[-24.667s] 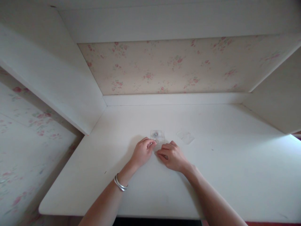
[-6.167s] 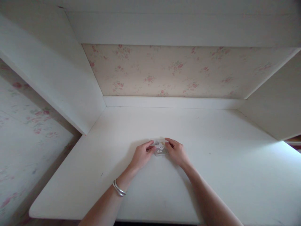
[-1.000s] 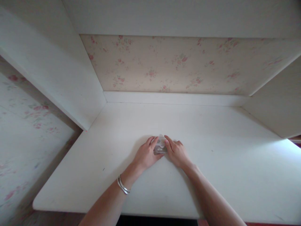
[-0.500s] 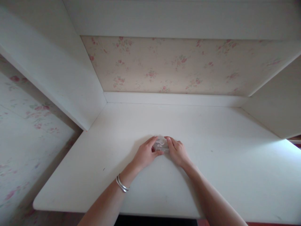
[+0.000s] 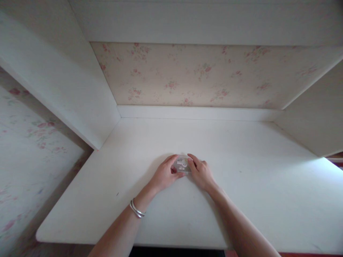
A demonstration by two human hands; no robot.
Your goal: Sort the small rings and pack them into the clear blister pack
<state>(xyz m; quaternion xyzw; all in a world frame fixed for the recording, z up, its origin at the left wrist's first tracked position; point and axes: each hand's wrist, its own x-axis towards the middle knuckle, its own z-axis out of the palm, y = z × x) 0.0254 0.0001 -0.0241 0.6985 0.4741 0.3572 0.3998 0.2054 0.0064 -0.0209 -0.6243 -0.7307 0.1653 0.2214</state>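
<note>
A small clear plastic box (image 5: 183,165) with a few tiny pale pieces inside sits on the white desk (image 5: 241,200), a little left of its middle. My left hand (image 5: 164,175) grips the box's left side, thumb and fingers curled round it. A silver bangle circles my left wrist. My right hand (image 5: 201,174) holds the box's right side, its fingers pressed over the top edge. Both hands rest on the desk surface.
White side panels rise at the left (image 5: 53,78) and right (image 5: 313,121) of the desk. Floral wallpaper (image 5: 198,75) backs it, under a white shelf overhead (image 5: 203,21). The desk's front edge runs along the bottom of the view.
Long ago the box lay open with its clear lid beside it on the desk; now both hands press on the shut box. Over the last second the hands barely shifted.
</note>
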